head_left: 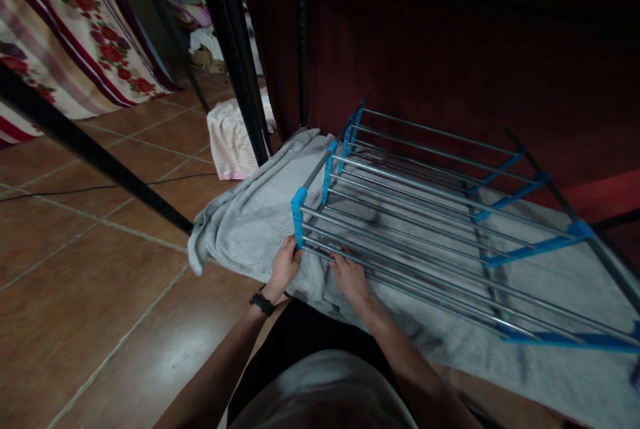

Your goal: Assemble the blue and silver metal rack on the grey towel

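A rack of grey metal rods with blue plastic connectors (299, 215) lies on a grey blanket (260, 235) in front of me. My left hand (286, 263), with a dark band at the wrist, has its fingers closed at the lower end of the near-left blue connector. Just to its right, my right hand (350, 275) is closed around the lowest near rod, close to that same corner. The fingertips of both hands are partly hidden. At the far right, the rack's other blue end pieces (535, 245) slant across the blanket.
Dark metal posts (235, 49) rise at the back left, and a slanting dark bar (95, 149) crosses the tiled floor (125, 262). A striped cloth (230, 139) hangs behind the blanket. A flowered curtain (75, 29) is at far left; a dark red wall (425, 62) stands behind.
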A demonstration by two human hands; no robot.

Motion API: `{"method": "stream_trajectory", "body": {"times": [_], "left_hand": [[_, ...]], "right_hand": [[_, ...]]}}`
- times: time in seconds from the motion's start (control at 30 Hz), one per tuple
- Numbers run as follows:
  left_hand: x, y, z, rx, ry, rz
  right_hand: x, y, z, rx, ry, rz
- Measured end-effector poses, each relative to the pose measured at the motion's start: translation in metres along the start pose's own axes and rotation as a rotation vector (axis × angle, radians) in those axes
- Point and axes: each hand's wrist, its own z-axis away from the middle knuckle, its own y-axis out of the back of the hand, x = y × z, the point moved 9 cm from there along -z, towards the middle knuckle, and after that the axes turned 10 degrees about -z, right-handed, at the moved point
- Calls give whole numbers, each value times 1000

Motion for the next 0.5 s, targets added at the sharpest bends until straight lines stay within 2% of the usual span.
{"method": "stream_trajectory", "body": {"times": [0.23,0.5], "left_hand": [[3,4,2,7,18,41],[5,7,5,13,30,46]], "right_hand": [[1,0,1,13,-34,-6],[1,2,4,-31,-42,3]]}}
